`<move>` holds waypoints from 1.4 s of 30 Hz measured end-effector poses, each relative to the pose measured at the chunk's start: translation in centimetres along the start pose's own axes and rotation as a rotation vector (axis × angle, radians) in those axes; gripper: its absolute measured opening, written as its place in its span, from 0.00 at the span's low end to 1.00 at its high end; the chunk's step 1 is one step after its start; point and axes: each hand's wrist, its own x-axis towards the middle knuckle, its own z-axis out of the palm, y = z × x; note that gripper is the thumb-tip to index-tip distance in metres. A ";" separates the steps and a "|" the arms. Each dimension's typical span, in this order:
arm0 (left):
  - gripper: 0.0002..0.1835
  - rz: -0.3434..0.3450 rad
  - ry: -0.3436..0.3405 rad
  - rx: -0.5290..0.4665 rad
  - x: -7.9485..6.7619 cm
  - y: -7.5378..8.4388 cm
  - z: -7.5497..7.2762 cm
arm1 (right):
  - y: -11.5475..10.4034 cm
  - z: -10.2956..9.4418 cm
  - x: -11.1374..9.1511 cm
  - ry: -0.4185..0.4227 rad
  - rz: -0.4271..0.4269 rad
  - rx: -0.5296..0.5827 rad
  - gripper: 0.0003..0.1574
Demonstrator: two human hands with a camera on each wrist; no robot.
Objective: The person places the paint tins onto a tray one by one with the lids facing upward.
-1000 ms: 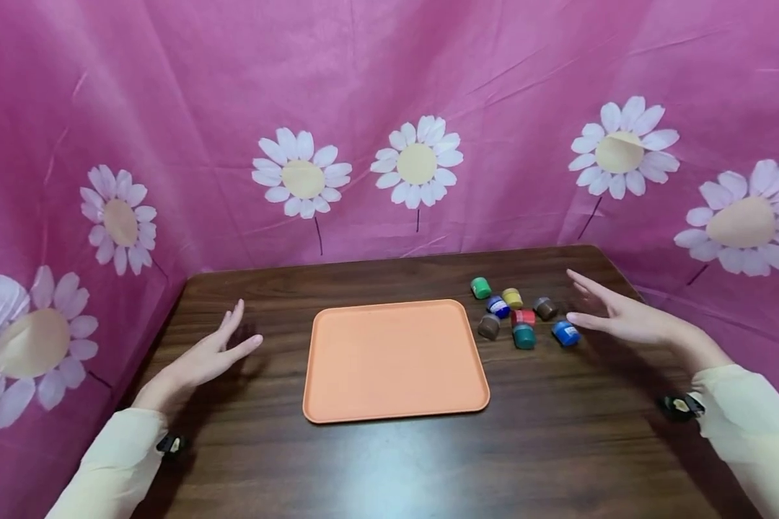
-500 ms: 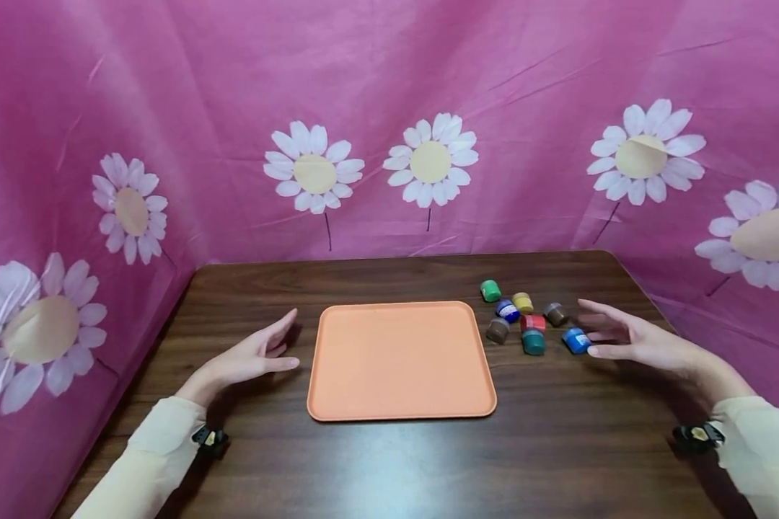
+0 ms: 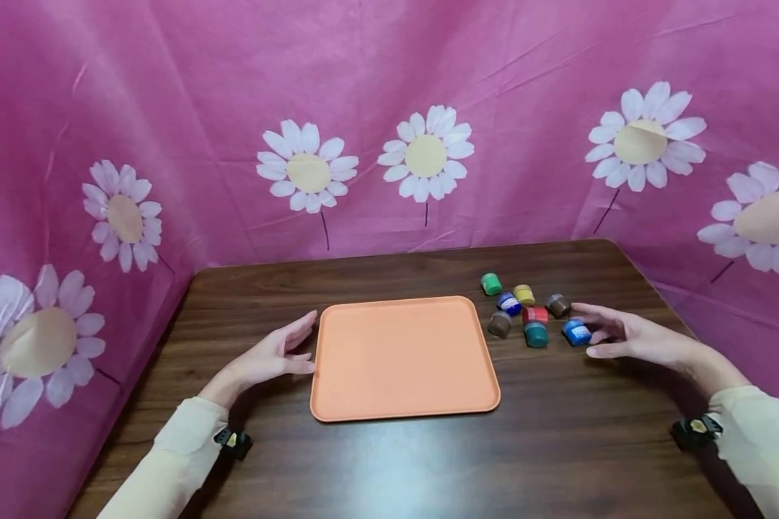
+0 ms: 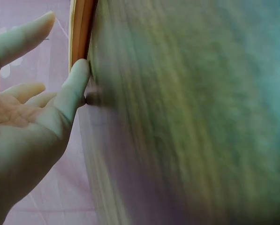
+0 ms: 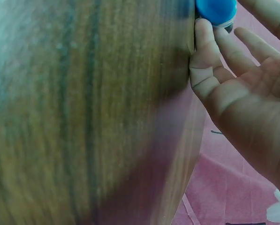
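Note:
An orange rectangular tray (image 3: 405, 360) lies flat on the wooden table. At its left edge is my left hand (image 3: 275, 355), thumb and fingers spread apart, with the thumb tip right at the rim. The left wrist view shows the same thumb (image 4: 74, 84) against the tray's side (image 4: 81, 28). Right of the tray my right hand (image 3: 643, 342) has its fingers loosely bent beside a small blue paint jar (image 3: 577, 332). In the right wrist view the fingertips come up close to that blue jar (image 5: 217, 10), which is not enclosed by them.
Several more small jars are clustered right of the tray: green (image 3: 490, 283), yellow (image 3: 523, 294), dark blue (image 3: 509, 303), red (image 3: 535, 315), teal (image 3: 536, 334) and two brown (image 3: 500, 324). A pink flowered cloth (image 3: 363, 72) hangs around the table's back and sides.
My left hand has moved right, from a distance off the tray to its left rim. My right hand has come lower, beside the blue jar, its fingers more bent. The head view shifted slightly.

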 end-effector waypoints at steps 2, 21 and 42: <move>0.54 -0.005 0.011 0.028 0.3 0.2 0.0 | 0.1 -0.1 0.1 -0.001 0.007 -0.009 0.49; 0.46 -0.283 0.176 -0.173 3.2 0.4 0.6 | -0.7 -1.0 0.5 0.004 0.121 -0.153 0.40; 0.46 -0.371 0.364 -0.162 4.3 1.0 1.2 | -0.7 -0.9 1.3 -0.045 0.155 -0.029 0.32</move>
